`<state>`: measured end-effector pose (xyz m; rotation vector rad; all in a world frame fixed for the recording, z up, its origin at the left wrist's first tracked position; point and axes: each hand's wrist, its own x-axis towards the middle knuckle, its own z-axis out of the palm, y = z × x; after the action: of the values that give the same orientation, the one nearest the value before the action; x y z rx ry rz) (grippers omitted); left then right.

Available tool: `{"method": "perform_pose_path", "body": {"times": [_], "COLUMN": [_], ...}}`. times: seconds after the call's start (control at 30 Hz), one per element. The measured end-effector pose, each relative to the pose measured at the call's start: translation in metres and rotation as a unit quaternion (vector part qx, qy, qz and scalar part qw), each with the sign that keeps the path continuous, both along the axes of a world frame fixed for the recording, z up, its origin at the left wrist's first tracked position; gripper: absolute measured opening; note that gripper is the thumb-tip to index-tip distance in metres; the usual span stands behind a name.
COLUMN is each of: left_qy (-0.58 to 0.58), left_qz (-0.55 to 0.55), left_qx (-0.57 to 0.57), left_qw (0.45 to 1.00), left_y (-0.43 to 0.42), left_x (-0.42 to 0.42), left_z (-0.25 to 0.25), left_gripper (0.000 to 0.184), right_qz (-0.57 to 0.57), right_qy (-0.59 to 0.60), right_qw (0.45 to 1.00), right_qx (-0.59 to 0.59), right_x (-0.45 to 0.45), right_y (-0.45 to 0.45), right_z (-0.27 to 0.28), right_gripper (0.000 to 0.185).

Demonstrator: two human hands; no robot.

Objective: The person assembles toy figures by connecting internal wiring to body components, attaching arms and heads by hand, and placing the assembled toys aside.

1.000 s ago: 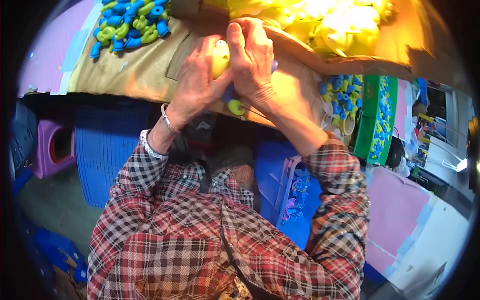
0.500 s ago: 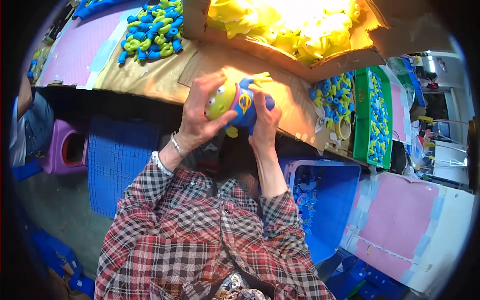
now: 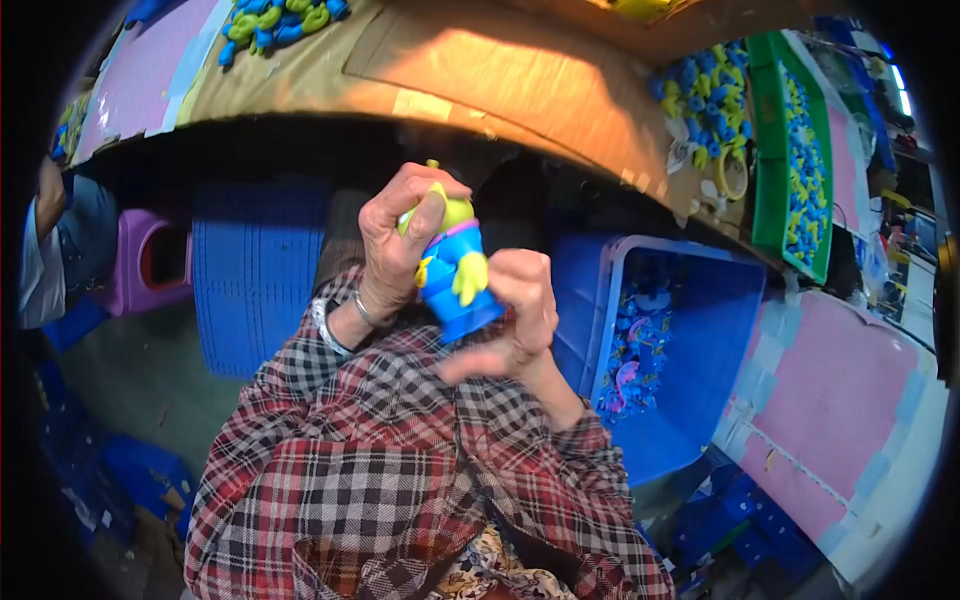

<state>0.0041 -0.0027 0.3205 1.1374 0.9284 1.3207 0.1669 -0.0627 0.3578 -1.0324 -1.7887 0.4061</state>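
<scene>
A toy figure (image 3: 460, 265) with a yellow-green head, blue body and pink collar is tilted in front of my chest, its blue base toward my lap. My left hand (image 3: 395, 235) is wrapped round the head, hiding part of it. One yellow-green arm of the figure points toward the base. Beside the base is my right hand (image 3: 520, 315), slightly blurred. Its thumb is stretched out below the base and its fingers are bent near the toy's side; whether they touch it I cannot tell.
A blue bin (image 3: 690, 380) with small blue and pink pieces stands at my right. On the bench lie heaps of blue and yellow-green parts (image 3: 710, 100), a green tray (image 3: 768, 170) and a cardboard sheet (image 3: 480, 60). A purple stool (image 3: 130, 265) and a person's arm (image 3: 50, 190) are at left.
The toy has come down from the bench edge toward my chest and turned base-downward. My right hand has loosened from its body, thumb spread away. The view has tilted lower.
</scene>
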Motion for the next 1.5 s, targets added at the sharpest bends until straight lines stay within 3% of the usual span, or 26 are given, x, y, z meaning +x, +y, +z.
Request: {"method": "perform_pose_path", "body": {"times": [0.07, 0.17, 0.2, 0.3, 0.33, 0.37, 0.5, 0.6, 0.73, 0.87, 0.9, 1.0, 1.03, 1.07, 1.17, 1.3, 1.33, 1.5], "left_qy": [-0.022, 0.007, -0.014, 0.046, 0.060, 0.073, 0.116, 0.105, 0.175, 0.173, 0.156, 0.044, 0.065, 0.066, 0.097, 0.075, -0.028, -0.069], "left_qz": [-0.122, -0.207, -0.221, -0.232, -0.222, -0.211, -0.180, -0.109, -0.162, -0.144, -0.181, -0.181, -0.194, -0.166, -0.132, -0.103, -0.084, -0.026], "left_qx": [0.028, 0.084, 0.078, 0.006, -0.012, -0.030, -0.008, 0.039, -0.007, 0.010, -0.047, -0.026, 0.027, 0.029, 0.038, -0.037, -0.075, 0.002], "left_qw": [0.992, 0.975, 0.972, 0.972, 0.973, 0.974, 0.977, 0.988, 0.971, 0.974, 0.970, 0.982, 0.978, 0.984, 0.986, 0.991, 0.993, 0.997], "left_y": [-0.013, -0.014, -0.009, -0.011, -0.015, -0.016, -0.022, -0.027, -0.023, -0.022, -0.020, -0.025, -0.026, -0.034, -0.046, -0.033, -0.028, 0.006], "left_x": [-0.008, -0.005, -0.003, -0.003, -0.001, -0.002, 0.008, 0.017, 0.016, 0.017, 0.012, 0.004, -0.008, -0.009, -0.013, 0.004, 0.012, 0.018], "left_z": [-0.007, 0.000, 0.000, 0.002, 0.010, 0.017, 0.028, 0.035, 0.024, 0.016, 0.018, -0.005, -0.002, -0.002, -0.006, -0.002, -0.001, 0.028], "left_gripper": [0.025, 0.030, 0.034, 0.039, 0.040, 0.041, 0.036, 0.034, 0.030, 0.031, 0.033, 0.036, 0.054, 0.056, 0.061, 0.057, 0.051, 0.047], "right_qz": [0.044, -0.164, -0.203, -0.132, -0.122, -0.108, -0.069, -0.040, -0.057, -0.085, -0.085, -0.095, -0.069, -0.059, -0.084, -0.096, -0.093, -0.076], "right_qy": [0.108, 0.195, 0.185, 0.236, 0.227, 0.218, 0.192, 0.272, 0.224, 0.193, 0.211, 0.285, 0.339, 0.373, 0.352, 0.313, 0.294, 0.224], "right_qw": [0.992, 0.944, 0.932, 0.914, 0.910, 0.909, 0.922, 0.901, 0.900, 0.906, 0.902, 0.902, 0.884, 0.869, 0.859, 0.872, 0.878, 0.922], "right_qx": [-0.049, -0.208, -0.237, -0.303, -0.326, -0.337, -0.328, -0.335, -0.369, -0.367, -0.368, -0.309, -0.315, -0.321, -0.362, -0.364, -0.366, -0.307], "right_x": [0.016, -0.003, -0.012, -0.030, -0.030, -0.030, -0.025, -0.027, -0.021, -0.025, -0.027, -0.029, -0.033, -0.038, -0.042, -0.038, -0.032, -0.031], "right_y": [-0.010, -0.009, 0.004, 0.008, 0.009, 0.010, 0.006, -0.001, -0.003, 0.000, 0.001, -0.002, -0.011, -0.018, -0.020, 0.006, 0.016, 0.055], "right_z": [-0.004, -0.005, -0.006, -0.014, -0.013, -0.013, -0.015, 0.006, -0.014, -0.014, -0.012, -0.019, -0.023, -0.025, -0.026, -0.025, -0.024, 0.019], "right_gripper": [0.061, 0.036, 0.037, 0.041, 0.053, 0.053, 0.055, 0.060, 0.063, 0.063, 0.065, 0.065, 0.065, 0.064, 0.064, 0.060, 0.060, 0.060]}}
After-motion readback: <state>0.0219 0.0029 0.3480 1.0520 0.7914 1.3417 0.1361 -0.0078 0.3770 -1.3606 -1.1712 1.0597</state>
